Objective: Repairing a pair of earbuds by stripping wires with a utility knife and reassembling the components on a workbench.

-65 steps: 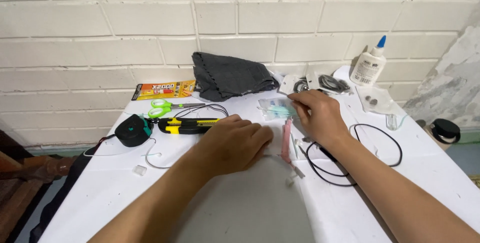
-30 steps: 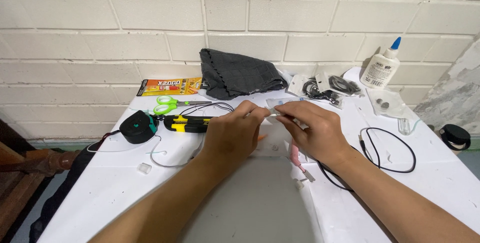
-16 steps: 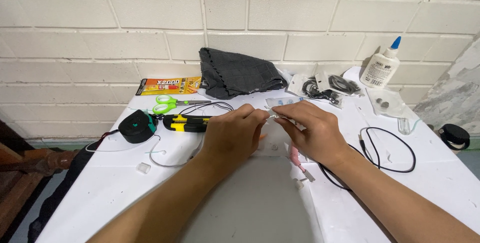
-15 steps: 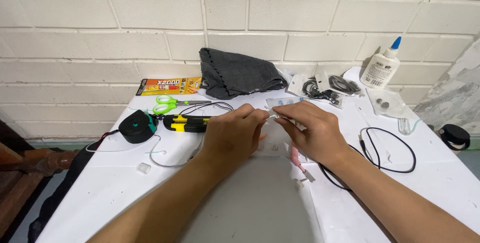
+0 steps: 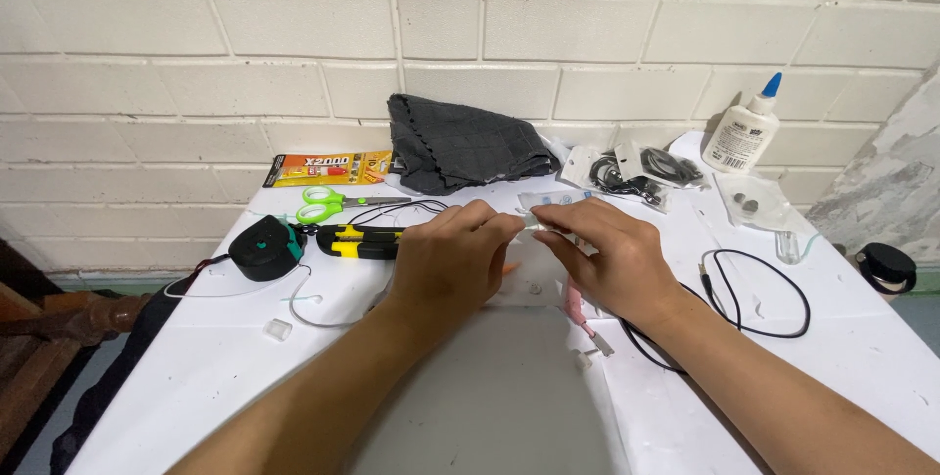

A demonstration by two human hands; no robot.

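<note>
Pinching together at the middle of the white table (image 5: 196, 377), the two hands meet fingertip to fingertip over a small clear plastic packet (image 5: 537, 223). The left hand (image 5: 452, 261) lies knuckles up with its fingers curled, thumb and forefinger closed on the packet's near edge; the right hand (image 5: 609, 258) comes in from the other side and grips the same packet between thumb and fingers. What is inside the packet is too small to tell. It sits just above the table, right in front of the person, with a flat clear sheet (image 5: 534, 284) lying under the hands.

Just under the right wrist a pink strip (image 5: 571, 303) pokes out, and a black cable loop (image 5: 759, 294) lies on the table just to the right of that arm. Left of the left hand are yellow-and-black pliers (image 5: 357, 241), green-handled scissors (image 5: 333, 205) and a black-and-green tape measure (image 5: 265, 247), with a thin white wire (image 5: 294, 304) trailing near them. Farther back, against the brick wall (image 5: 470, 34), a dark folded cloth (image 5: 465, 154) lies beside an orange glue card (image 5: 328, 168). To the right are clear bags of black cords (image 5: 636, 169) and a white glue bottle (image 5: 742, 128) with a blue tip.
</note>
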